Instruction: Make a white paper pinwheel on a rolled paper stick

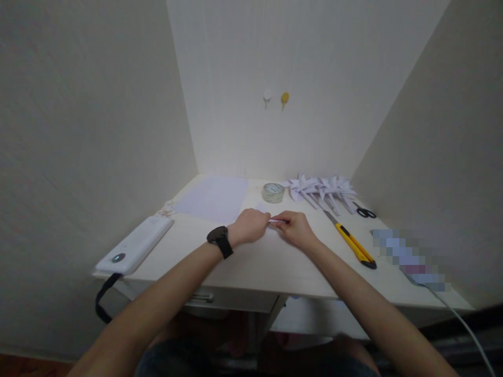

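Observation:
Both my hands meet over the middle of the white desk. My left hand (251,225), with a black watch (218,236) on its wrist, is closed on one end of a small piece of white paper (274,221). The fingers of my right hand (294,228) pinch the paper's other end. Much of the paper is hidden by my fingers. Just beyond my hands stands a roll of clear tape (273,193). To the right of it lie several white paper pinwheels (320,189) with paper sticks.
Flat white sheets (214,196) lie at the back left. A white power bank-like box (135,245) with a black strap sits at the left edge. On the right are a yellow box cutter (352,243), black-handled scissors (365,212) and a blurred-out item (406,256) with a cable.

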Tool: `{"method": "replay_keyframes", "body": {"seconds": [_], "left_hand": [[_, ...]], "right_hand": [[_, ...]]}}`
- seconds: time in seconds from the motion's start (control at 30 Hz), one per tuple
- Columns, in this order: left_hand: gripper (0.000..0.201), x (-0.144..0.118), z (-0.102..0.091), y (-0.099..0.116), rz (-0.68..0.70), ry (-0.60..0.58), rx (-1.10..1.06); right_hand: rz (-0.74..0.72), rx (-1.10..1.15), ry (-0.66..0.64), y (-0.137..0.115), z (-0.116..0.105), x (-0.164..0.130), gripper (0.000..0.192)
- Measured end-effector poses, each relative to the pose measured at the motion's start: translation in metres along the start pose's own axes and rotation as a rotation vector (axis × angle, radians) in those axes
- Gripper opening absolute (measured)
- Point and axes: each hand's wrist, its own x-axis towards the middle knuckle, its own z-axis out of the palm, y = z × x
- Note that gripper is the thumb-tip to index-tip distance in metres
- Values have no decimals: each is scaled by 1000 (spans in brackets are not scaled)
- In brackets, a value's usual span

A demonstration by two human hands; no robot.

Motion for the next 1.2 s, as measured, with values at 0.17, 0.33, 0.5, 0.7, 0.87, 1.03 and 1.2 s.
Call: {"method": "replay_keyframes", "body": {"seconds": [0.17, 0.33, 0.5, 0.7, 0.87, 1.03, 1.2], "left_hand": [[33, 13, -8, -17, -8, -11, -16], [38, 34, -12, -57, -354, 58, -109], [38, 67, -4, -90, -523, 66, -278], [36, 83, 20, -91, -498, 94, -312], [34, 80, 28, -76, -466, 141, -208], [31, 78, 24, -67, -403, 132, -193], [31, 76, 23, -62, -341, 131, -142]], "right_hand": [[72, 16, 38, 8, -8, 13, 19], [194, -348, -34, 12, -18, 60, 32], [203, -566, -141, 5, 2, 108, 49], [220, -715, -227, 4, 18, 122, 29], [182, -735, -275, 10, 7, 115, 27], [157, -684, -286, 21, -6, 108, 28], [112, -631, -224, 31, -9, 104, 30]]}}
